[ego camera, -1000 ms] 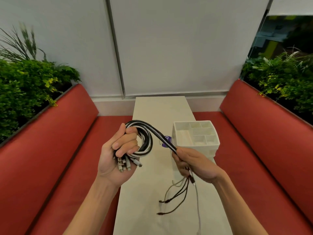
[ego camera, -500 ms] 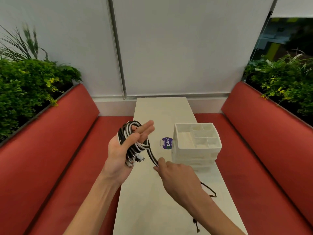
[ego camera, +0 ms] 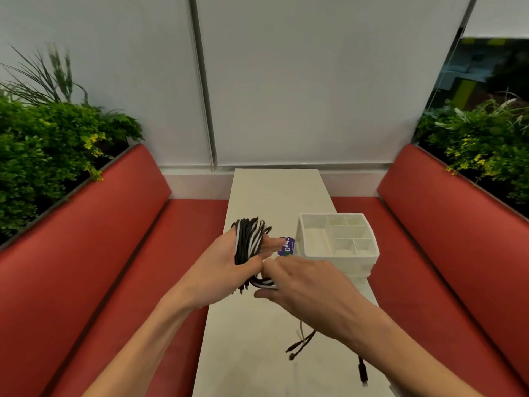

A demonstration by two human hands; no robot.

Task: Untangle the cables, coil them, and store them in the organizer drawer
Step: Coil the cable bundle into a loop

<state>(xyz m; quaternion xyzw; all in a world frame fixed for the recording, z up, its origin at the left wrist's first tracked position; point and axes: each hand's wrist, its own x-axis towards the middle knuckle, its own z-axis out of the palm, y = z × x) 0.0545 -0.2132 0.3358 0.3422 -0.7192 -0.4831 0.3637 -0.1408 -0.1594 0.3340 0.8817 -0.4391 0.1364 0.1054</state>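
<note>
**Inspector:** Report the nearest items first.

**Operator:** Nearest to me, the loose ends (ego camera: 299,345) of the cables trailed over the table (ego camera: 274,190) beneath my right wrist. A black connector (ego camera: 363,373) lay closer still, near the right edge.

**Inspector:** State of the right hand?

**Operator:** My right hand (ego camera: 312,290) was knuckles up. Its thumb and fingers pinched the black and white strands (ego camera: 264,283) where they left the bundle.

**Inspector:** And the left hand?

**Operator:** My left hand (ego camera: 220,267) touched the right at the fingertips and carried the cable coil (ego camera: 248,239). The coil was wound round the fingers, which pointed right, and the thumb pressed against the coil's lower turns. A few short plug ends hung below the palm.

**Inspector:** Location of the coil relative to storage?

**Operator:** The coil was held above the table, left of the organizer (ego camera: 340,257) and apart from it. A purple label (ego camera: 287,247) showed between them, just past my left fingertips. The organizer was white and stood on the right half of the table, its divided top tray facing up over stacked tiers. I could not tell whether any drawer was open.

**Inspector:** Farther back?

**Operator:** Red benches (ego camera: 100,253) flanked the table, with green plants (ego camera: 43,156) behind their backrests. A pale wall (ego camera: 315,81) closed the far end.
</note>
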